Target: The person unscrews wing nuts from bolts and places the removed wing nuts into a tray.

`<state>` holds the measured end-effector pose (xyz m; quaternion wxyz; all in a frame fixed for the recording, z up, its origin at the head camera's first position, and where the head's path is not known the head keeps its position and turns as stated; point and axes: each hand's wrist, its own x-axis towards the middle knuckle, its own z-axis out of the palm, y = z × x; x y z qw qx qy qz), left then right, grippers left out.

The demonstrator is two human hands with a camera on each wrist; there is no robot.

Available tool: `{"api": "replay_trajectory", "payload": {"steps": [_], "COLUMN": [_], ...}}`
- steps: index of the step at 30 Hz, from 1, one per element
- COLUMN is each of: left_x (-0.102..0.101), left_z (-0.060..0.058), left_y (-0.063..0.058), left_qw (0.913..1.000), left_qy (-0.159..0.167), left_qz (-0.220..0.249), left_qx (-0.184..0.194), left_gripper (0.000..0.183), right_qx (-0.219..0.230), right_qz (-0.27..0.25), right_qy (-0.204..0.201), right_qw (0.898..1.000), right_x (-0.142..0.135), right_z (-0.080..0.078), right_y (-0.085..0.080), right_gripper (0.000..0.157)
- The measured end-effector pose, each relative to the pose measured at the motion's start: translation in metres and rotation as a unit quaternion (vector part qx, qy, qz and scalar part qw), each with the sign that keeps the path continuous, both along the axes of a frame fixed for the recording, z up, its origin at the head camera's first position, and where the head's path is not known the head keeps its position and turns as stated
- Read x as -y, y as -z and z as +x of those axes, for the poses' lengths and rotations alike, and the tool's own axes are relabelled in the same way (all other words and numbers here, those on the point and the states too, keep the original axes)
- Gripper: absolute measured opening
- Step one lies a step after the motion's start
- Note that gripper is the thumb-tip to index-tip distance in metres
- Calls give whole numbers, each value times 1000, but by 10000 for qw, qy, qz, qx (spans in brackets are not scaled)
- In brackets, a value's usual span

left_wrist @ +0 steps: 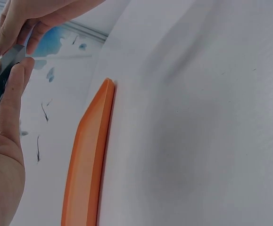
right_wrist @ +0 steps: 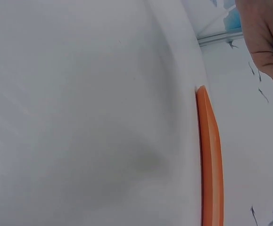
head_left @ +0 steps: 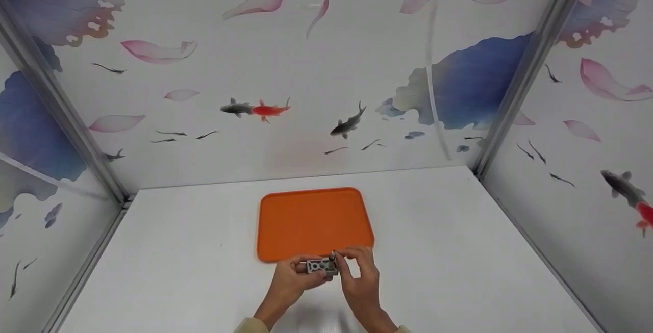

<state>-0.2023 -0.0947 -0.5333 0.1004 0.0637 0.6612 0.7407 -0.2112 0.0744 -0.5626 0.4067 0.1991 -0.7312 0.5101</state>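
Note:
Low in the head view, my left hand (head_left: 289, 283) grips a small grey metal block (head_left: 316, 266) with round holes in its face. At the block's right end, thumb and fingers of my right hand (head_left: 361, 279) pinch a small dark piece (head_left: 332, 256), whose kind I cannot tell. Both hands are raised over the table, in front of the tray's near edge. In the left wrist view the block (left_wrist: 9, 68) shows its smooth grey side along the left fingers, with the right hand (left_wrist: 42, 14) close above its end.
An orange tray (head_left: 315, 223) lies flat on the white table (head_left: 194, 261), just beyond the hands. Its raised rim (right_wrist: 207, 155) shows in the right wrist view. Panels printed with fish and petals (head_left: 306, 68) stand behind and on both sides, joined by metal corner posts (head_left: 530, 73).

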Motion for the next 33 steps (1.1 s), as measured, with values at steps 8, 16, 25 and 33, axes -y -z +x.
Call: {"api": "replay_trajectory", "payload": {"steps": [8, 16, 25, 33], "left_x": [-1, -2, -3, -3], "left_z": [0, 0, 0, 0], "left_y": [0, 0, 1, -1], "left_qw": [10000, 10000, 10000, 10000], "left_qy": [13, 29, 3, 41], "left_qz": [-40, -41, -88, -35], "left_qx": [61, 13, 28, -8], "left_gripper": [42, 41, 41, 43], "right_qx": [103, 267, 246, 148], "right_qz": [83, 5, 69, 45], "right_qy": [82, -312, -421, -478], "right_qw": [9999, 9992, 9988, 9987], "right_x": [0, 0, 1, 3], "right_z": [3, 8, 8, 8], "right_y": [1, -1, -1, -2], "right_gripper": [32, 31, 34, 34]}}
